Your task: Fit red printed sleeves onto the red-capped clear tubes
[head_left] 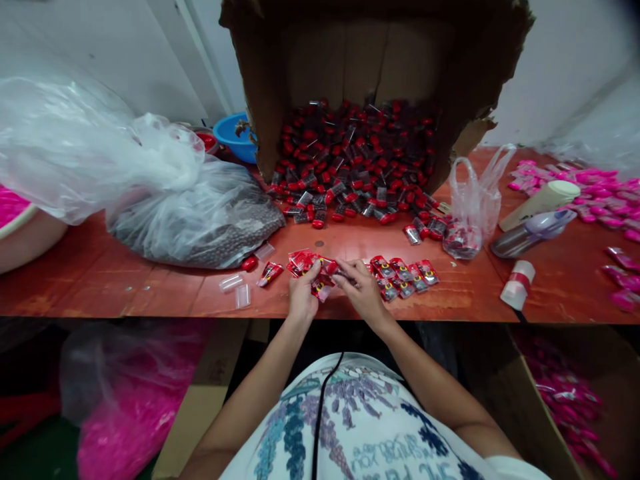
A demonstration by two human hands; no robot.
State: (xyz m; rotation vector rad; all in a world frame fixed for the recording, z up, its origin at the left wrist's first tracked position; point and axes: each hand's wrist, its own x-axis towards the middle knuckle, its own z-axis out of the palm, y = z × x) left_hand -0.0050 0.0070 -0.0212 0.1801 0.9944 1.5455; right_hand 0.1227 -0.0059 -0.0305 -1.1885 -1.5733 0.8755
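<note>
**Left hand [303, 293] and right hand [364, 291] together at a small red piece [328, 265]**

Far left of the hands: pale tub [30, 240], pink contents. Nearer, left and slightly ahead, a translucent bag [210, 217] of dark, beady stuff slumps on the red-brown table [465, 287]. Behind it, blue basin [240, 148].

Just left of the left hand: two clear cases [243, 296], a red cap [249, 263], one loose red packet [271, 274]. Left fingers curled, thumb up against the red piece; more red packets [300, 259] bunched at its fingertips.

Straight ahead of both hands: big torn cardboard box [350, 60], mouth open this way, red-capped cases [350, 160] spilling out.

Red piece lies between the hands, the right fingertips pinching its near-right end; exact grip blurred.

Immediately right of the right hand: printed packets [401, 269] in two rows. Farther right: knotless carrier bag [465, 230], purple-topped bottle [533, 233], cream cylinder [543, 202], white roll [519, 285] with red band. Far right: pink pieces [597, 190].
</note>
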